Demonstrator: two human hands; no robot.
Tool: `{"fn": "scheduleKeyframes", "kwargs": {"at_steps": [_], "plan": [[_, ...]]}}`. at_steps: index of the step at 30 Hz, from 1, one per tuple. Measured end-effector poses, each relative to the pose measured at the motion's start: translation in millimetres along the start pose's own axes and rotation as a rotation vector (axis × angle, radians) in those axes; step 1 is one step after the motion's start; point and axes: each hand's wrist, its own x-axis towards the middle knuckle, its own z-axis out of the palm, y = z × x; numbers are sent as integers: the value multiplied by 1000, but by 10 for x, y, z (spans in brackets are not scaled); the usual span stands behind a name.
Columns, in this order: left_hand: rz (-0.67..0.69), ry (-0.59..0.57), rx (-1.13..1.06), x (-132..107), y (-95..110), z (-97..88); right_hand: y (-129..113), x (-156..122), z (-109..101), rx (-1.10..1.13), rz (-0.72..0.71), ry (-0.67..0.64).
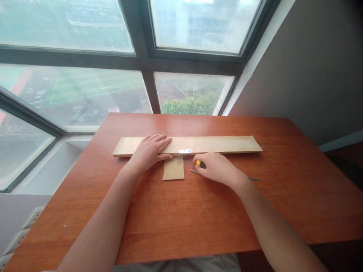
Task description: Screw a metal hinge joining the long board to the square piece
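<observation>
A long pale wooden board (215, 144) lies crosswise on the table. My left hand (151, 149) rests flat on its left half, fingers stretched out over the top and the thumb along the front edge. A small metal plate with holes (185, 152) sits at the board's front edge, right of that hand. Below it, a small squarish wooden piece (174, 169) touches or nearly touches the board. My right hand (215, 165) has its fingers curled round the yellow-and-black handle of a screwdriver (198, 163); a thin dark shaft shows beyond the wrist. A screw (194, 172) lies under these fingers.
The reddish-brown table (181, 219) reaches back to large framed windows (195, 94). A grey wall (306, 75) stands at the right. White power sockets (21, 236) are beyond the table's left edge. A tiny white speck (64, 226) lies at the table's left front.
</observation>
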Motion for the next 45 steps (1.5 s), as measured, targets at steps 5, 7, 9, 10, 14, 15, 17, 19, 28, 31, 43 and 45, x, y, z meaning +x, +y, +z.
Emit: {"fn": "scheduleKeyframes", "kwargs": {"at_steps": [5, 7, 9, 10, 14, 15, 17, 19, 28, 31, 43, 45], "plan": [[-28, -41, -22, -7, 78, -68, -20, -31, -36, 5, -19, 14], [-45, -59, -20, -19, 120, -92, -28, -46, -51, 1, -21, 18], [-52, -68, -18, -31, 151, -105, -34, -59, -65, -7, -20, 21], [-52, -71, -17, -37, 161, -107, -35, -63, -70, -13, -17, 23], [-43, -75, -14, -50, 168, -101, -21, -55, -74, -53, 30, 40], [-41, -70, -17, -49, 166, -99, -14, -46, -70, -66, 46, 47], [-33, -59, -24, -43, 163, -97, 2, -22, -58, -94, 77, 66], [-15, -54, -21, -33, 159, -94, 15, 3, -44, -117, 107, 88], [-24, -49, 93, -34, 132, -35, 27, 48, -16, -192, 181, 149], [-78, -30, 154, -45, 241, -103, 20, 59, -1, -211, 173, 153], [-353, -266, 214, -383, 971, -293, 49, 88, 7, -248, 169, 149], [-399, -262, 219, -427, 1016, -201, 32, 86, 12, -260, 171, 148]]}}
